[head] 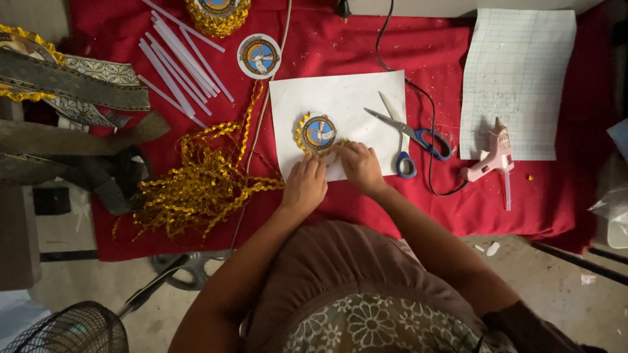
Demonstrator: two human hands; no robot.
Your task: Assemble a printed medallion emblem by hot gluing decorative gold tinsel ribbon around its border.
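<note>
- Red cloth (523, 202) covers the floor where I work; a white sheet (340, 98) lies on it.
- On that sheet sits the round badge (319, 133), gold trim (302, 134) partly around its rim.
- Left hand (305, 185) presses down just below the badge, fingers together.
- Right hand (359, 167) pinches at the trim's loose end, I think; the view is too small to be sure.
- Step in hand, as I judge it: fixing trim round the edge. Next calls for glue gun (490, 160), lying well right past the scissors (409, 137).
</note>
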